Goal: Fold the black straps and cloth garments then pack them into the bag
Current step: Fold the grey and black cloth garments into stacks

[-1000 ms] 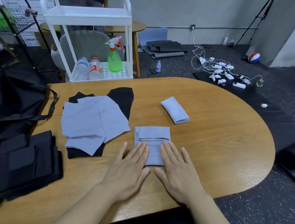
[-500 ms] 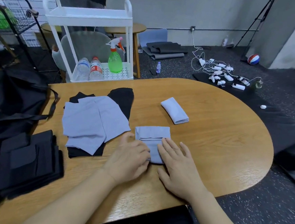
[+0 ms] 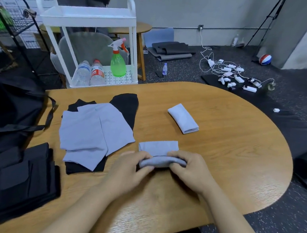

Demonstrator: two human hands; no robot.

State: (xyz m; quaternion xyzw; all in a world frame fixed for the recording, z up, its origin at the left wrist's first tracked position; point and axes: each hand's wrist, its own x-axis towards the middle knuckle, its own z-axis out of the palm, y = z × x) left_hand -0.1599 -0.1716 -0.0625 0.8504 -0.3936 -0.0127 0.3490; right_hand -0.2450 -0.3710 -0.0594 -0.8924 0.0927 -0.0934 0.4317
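Pale lavender cloth point(image 3: 158, 146), already folded into a small rectangle, is laid on the wooden table point(image 3: 229, 150) just ahead of the person, and its near edge is being rolled up toward 12 o'clock. The long axis of that roll is set across the view, from 9 to 3 o'clock. Its 2 ends are gripped, 1 by each hand: the left hand point(image 3: 128, 171) at the 9 o'clock end and the right hand point(image 3: 192, 171) at the 3 o'clock end, fingers curled over the top of the roll, thumbs seemingly under it. Neither hand is nearer. The flat remainder lies beyond the fingertips, so the next turn is judged to go straight away from the body. At 1 o'clock a finished roll point(image 3: 183, 118) is seen; at 10 o'clock unfolded garments point(image 3: 93, 130); at 9 o'clock the black bag point(image 3: 8, 108).
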